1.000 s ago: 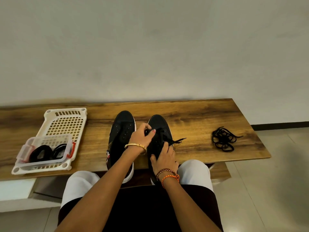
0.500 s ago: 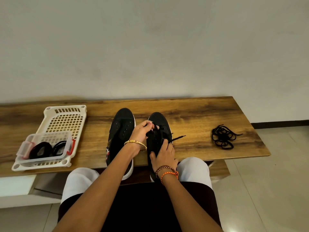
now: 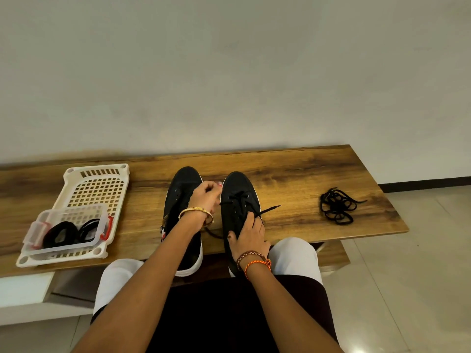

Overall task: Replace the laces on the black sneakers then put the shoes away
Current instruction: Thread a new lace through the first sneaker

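Two black sneakers stand side by side on the wooden bench (image 3: pixel 305 171), toes toward the wall. The left sneaker (image 3: pixel 184 184) has empty eyelets. A black lace (image 3: pixel 237 198) runs through the front eyelets of the right sneaker (image 3: pixel 238 184); one end (image 3: pixel 270 208) sticks out to the right. My left hand (image 3: pixel 205 197) is between the shoes, fingers curled, pinching the other end of that lace, which trails below my wrist. My right hand (image 3: pixel 251 236) grips the right sneaker around its opening.
A tangled pile of black laces (image 3: pixel 336 206) lies on the bench at the right. A white perforated basket (image 3: pixel 84 194) sits at the left, holding a clear lidded box (image 3: pixel 68 226) with coiled black laces. My knees are under the bench's front edge.
My left hand moved left, off the right sneaker's eyelets into the gap between the shoes, drawing the lace with it. My right hand stayed on the right sneaker.
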